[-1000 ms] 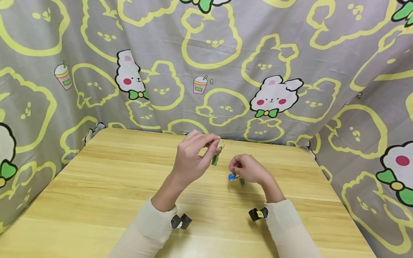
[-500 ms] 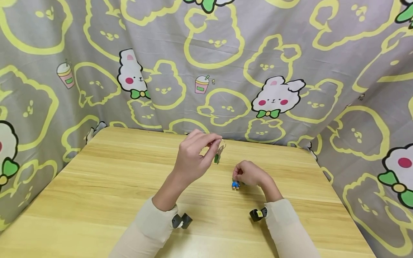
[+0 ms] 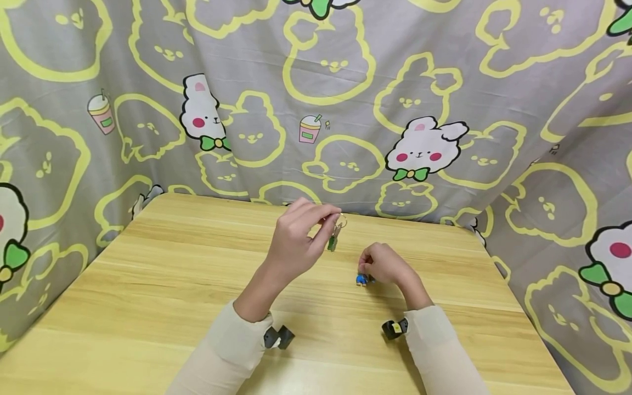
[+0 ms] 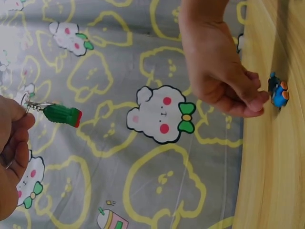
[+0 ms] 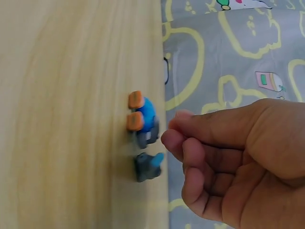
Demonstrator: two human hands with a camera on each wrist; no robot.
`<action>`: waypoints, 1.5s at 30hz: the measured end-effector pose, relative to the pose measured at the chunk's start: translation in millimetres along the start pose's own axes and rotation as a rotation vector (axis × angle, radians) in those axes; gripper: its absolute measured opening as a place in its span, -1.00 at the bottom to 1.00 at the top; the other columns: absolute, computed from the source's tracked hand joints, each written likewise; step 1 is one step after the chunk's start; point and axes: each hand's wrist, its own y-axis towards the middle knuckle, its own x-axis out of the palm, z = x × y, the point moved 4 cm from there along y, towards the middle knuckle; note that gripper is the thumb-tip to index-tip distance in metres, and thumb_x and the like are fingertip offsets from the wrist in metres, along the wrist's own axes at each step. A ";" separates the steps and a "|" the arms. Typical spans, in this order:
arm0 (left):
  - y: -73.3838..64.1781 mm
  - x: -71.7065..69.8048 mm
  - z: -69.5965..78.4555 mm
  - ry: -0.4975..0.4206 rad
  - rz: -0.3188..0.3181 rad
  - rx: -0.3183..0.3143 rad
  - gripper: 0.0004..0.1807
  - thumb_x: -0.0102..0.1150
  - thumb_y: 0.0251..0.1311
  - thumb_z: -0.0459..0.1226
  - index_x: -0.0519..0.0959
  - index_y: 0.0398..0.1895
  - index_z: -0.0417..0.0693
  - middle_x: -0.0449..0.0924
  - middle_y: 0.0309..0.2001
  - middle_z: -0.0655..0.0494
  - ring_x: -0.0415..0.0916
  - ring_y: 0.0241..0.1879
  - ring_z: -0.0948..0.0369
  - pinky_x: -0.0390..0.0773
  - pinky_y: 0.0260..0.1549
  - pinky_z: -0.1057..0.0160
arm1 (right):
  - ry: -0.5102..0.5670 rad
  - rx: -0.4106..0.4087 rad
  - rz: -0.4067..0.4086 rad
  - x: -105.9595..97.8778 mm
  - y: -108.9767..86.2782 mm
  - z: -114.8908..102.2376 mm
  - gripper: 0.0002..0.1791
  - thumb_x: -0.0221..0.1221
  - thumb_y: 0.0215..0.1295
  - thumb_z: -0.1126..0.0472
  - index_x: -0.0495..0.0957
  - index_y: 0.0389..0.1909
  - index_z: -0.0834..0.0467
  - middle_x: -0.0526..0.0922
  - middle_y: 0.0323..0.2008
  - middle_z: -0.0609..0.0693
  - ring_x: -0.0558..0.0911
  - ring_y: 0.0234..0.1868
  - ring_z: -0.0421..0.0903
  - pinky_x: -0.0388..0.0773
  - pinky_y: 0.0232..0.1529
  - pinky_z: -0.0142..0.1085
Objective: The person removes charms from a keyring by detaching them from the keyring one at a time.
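1. Left hand [image 3: 291, 241] is raised above the wooden table [image 3: 148, 285], its thumb and fingers pinched on a small key ring [image 3: 339, 220]. From the ring a green charm [image 4: 62, 115] hangs free. I judge the hand is lifted so that the charm can dangle without touching the wood.
2. Green charm points down from the ring in the head view, so its long axis is about vertical, with a red end at the bottom.
3. Right hand [image 3: 385, 264] is low, just over the table, its fingers curled together. The right wrist view shows a gap between the fingertips and the toy, so the hand holds nothing.
4. Blue toy [image 5: 143, 117], with orange parts, rests on the table just beside the right fingertips; a small grey piece [image 5: 147, 166] sits next to it. Which way the toy faces I cannot tell.
5. Rabbit-print cloth [image 3: 419, 82] hangs behind and at both sides of the table.
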 end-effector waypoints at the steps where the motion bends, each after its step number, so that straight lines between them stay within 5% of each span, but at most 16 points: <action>1: 0.0 0.2 0.0 0.001 -0.003 -0.001 -0.94 0.34 0.26 -0.44 0.74 -0.24 -0.24 0.72 -0.39 0.03 0.49 -0.44 0.17 0.46 -0.32 0.23 | 0.000 -0.014 0.009 -2.4 -1.1 -2.1 -0.84 0.23 0.39 0.35 0.68 -0.42 0.18 0.62 -0.51 -0.09 0.52 -0.49 -0.16 0.50 -0.36 -0.26; 7: -0.5 2.4 -0.9 -0.001 -0.027 -0.008 -0.94 0.33 0.28 -0.44 0.74 -0.23 -0.25 0.73 -0.37 0.02 0.49 -0.42 0.16 0.44 -0.32 0.24 | 0.032 -0.091 0.100 -20.6 -11.6 -18.3 -0.86 0.20 0.45 0.35 0.70 -0.29 0.28 0.67 -0.42 0.04 0.54 -0.45 -0.16 0.54 -0.33 -0.23; 19: -3.0 4.4 -2.0 -0.036 -0.116 -0.047 -0.93 0.34 0.28 -0.41 0.75 -0.23 -0.20 0.77 -0.30 0.05 0.51 -0.38 0.17 0.44 -0.35 0.29 | 0.170 -0.250 0.407 -53.2 -41.0 -63.4 -0.84 0.18 0.53 0.18 0.69 -0.09 0.15 0.67 -0.38 -0.11 0.57 -0.44 -0.12 0.52 -0.40 -0.27; 28: -3.6 7.4 -5.2 -0.120 -0.171 -0.072 -0.93 0.31 0.31 -0.37 0.75 -0.23 -0.17 0.76 -0.32 0.10 0.51 -0.40 0.25 0.42 -0.35 0.30 | 0.326 -0.385 0.574 -67.8 -65.6 -93.3 -0.85 0.18 0.51 0.27 0.70 -0.09 0.19 0.69 -0.36 -0.11 0.59 -0.38 -0.13 0.53 -0.37 -0.32; 36: -4.6 8.7 -4.8 -0.196 -0.184 -0.063 -0.91 0.37 0.22 -0.42 0.77 -0.25 -0.13 0.77 -0.29 0.12 0.58 -0.30 0.24 0.46 -0.29 0.28 | 0.478 -0.438 0.485 -63.6 -67.5 -104.0 -0.83 0.15 0.52 0.31 0.72 -0.15 0.21 0.68 -0.32 -0.04 0.55 -0.37 -0.07 0.54 -0.35 -0.32; 45: -3.1 9.0 -3.7 -0.318 -0.176 -0.007 -0.91 0.38 0.21 -0.43 0.81 -0.31 -0.09 0.73 -0.29 0.08 0.54 -0.26 0.17 0.41 -0.26 0.22 | 0.853 -0.585 0.181 -54.1 -62.2 -98.4 -0.80 0.06 0.55 0.37 0.68 -0.13 0.29 0.68 -0.14 -0.02 0.64 -0.10 -0.06 0.63 -0.01 -0.22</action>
